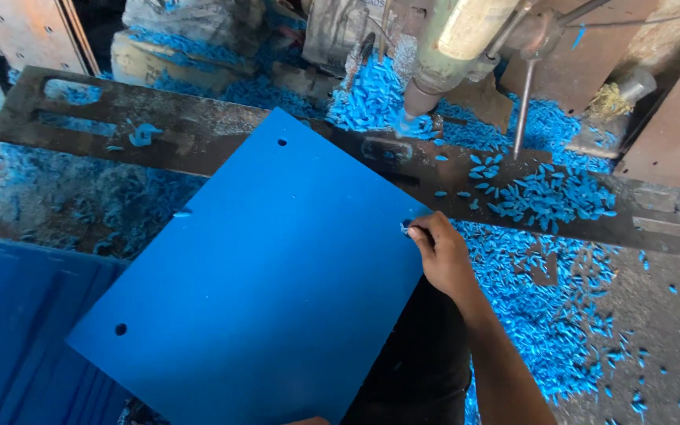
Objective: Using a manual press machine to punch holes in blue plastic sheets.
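A large blue plastic sheet [261, 267] lies tilted across a dark slotted metal machine table [80, 130]. Small round holes show near its top corner and its left corner. My right hand [441, 250] pinches the sheet's right corner, fingertips at a small hole with pale burrs. A sliver of skin, probably my left hand [308, 421], shows at the sheet's bottom edge; its grip is hidden. Beyond the sheet's upper right edge a drill spindle [421, 98] points down at the table, clear of the sheet.
Blue plastic shavings [552, 197] cover the table and the ground to the right. A stack of blue sheets [9, 330] lies at lower left. A thin metal rod [522, 110] hangs beside the spindle. Rusty metal plates [674, 126] stand at the right.
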